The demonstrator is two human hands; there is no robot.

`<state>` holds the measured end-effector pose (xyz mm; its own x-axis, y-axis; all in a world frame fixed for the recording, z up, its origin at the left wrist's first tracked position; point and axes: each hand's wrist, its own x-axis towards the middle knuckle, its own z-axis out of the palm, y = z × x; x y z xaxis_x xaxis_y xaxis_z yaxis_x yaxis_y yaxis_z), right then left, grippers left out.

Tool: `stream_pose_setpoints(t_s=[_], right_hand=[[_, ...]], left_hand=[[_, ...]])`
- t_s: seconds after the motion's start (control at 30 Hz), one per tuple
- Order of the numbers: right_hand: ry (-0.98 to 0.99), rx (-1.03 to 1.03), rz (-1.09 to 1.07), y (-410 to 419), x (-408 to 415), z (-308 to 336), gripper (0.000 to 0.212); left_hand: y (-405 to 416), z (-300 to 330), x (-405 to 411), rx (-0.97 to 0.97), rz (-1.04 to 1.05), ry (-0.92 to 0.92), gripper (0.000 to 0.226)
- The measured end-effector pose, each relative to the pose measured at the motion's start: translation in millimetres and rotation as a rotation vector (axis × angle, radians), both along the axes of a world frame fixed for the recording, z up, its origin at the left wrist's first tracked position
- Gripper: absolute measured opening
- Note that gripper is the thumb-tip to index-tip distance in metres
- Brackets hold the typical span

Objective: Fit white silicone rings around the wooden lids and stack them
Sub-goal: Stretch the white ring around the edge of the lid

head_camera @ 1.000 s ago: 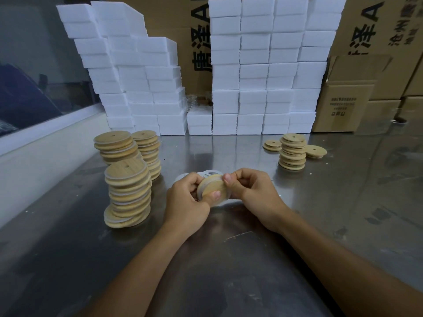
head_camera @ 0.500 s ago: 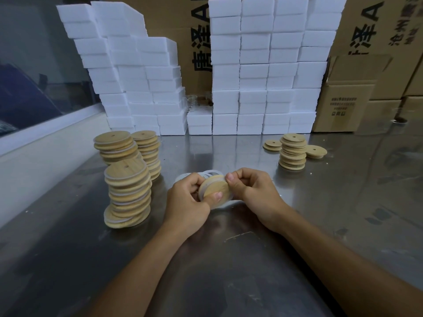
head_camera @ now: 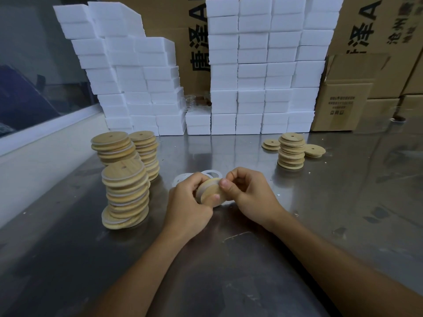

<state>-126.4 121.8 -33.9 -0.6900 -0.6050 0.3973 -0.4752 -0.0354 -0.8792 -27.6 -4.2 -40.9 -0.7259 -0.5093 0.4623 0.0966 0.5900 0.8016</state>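
Ring-fitting step: both hands working a white ring around one wooden lid, centre of frame.

Left hand (head_camera: 190, 200) and right hand (head_camera: 249, 191) each have a closed grip on the lid (head_camera: 209, 193), held tilted just above the steel tabletop (head_camera: 343, 202); the stretchy ring (head_camera: 198, 191) looks partly seated. Next, probably: press the rest on, then stack it on the leaning ringed pile (head_camera: 125, 193), left. Loose rings (head_camera: 211, 173) lie behind; bare smooth discs (head_camera: 291, 151) upper right.
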Motion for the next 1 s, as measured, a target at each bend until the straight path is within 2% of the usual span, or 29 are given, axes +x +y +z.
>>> stream_pose_setpoints(t_s=[0.1, 0.2, 0.73, 0.83, 1.0], right_hand=[[0.062, 0.009, 0.000, 0.2, 2.0, 1.4, 0.011], [0.005, -0.017, 0.031, 0.1, 2.4, 3.1, 0.008], [-0.286, -0.109, 0.138, 4.8, -2.2, 4.2, 0.011], [-0.302, -0.097, 0.150, 4.7, -4.1, 3.5, 0.013], [-0.302, -0.069, 0.194, 5.0, -2.6, 5.0, 0.004]], left_hand=[[-0.7, 0.5, 0.8, -0.018, 0.006, 0.010, 0.021], [-2.2, 1.2, 1.4, 0.053, 0.037, 0.007, 0.029], [-0.4, 4.5, 3.0, 0.158, 0.024, -0.006, 0.028], [-0.1, 4.8, 2.9, 0.208, 0.019, 0.015, 0.026], [0.6, 5.8, 2.9, 0.311, -0.040, 0.047, 0.024]])
